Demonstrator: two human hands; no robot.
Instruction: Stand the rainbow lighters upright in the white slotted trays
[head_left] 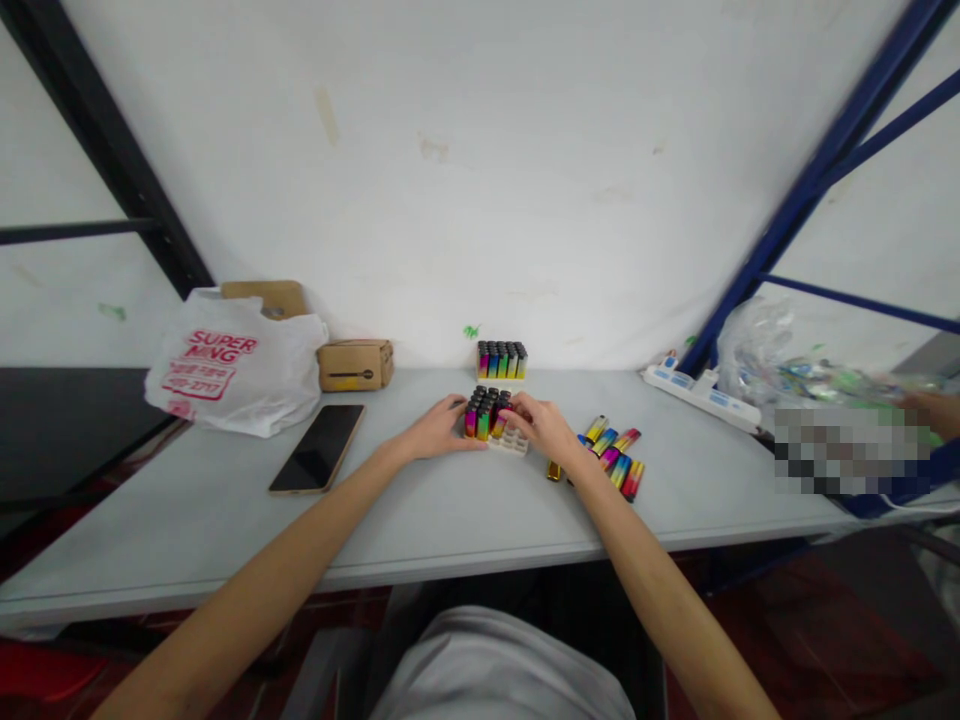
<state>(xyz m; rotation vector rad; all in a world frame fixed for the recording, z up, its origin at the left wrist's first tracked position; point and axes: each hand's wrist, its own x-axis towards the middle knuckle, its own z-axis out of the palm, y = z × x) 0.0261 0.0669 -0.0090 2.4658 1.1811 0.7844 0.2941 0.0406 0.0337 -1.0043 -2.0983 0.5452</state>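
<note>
A white tray (517, 447) with rows of slots stands in the middle of the table, its left part filled with upright multicoloured lighters (483, 424) with black tops. My left hand (437, 430) cups the tray's left side, thumb along the front and fingers at the back. My right hand (546, 425) pinches a pink and yellow lighter (500, 424) over the tray, beside the filled rows. Slots at the tray's right front hold nothing. Several loose lighters (616, 466) lie on the table to the right, partly hidden by my right forearm.
Behind the tray, a second block of upright lighters (502, 361) stands near the wall. On the left are a phone (318, 449), a small cardboard box (356, 366) and a white plastic bag (232, 360). A power strip (703, 398) and clear plastic bags (757, 345) are on the right.
</note>
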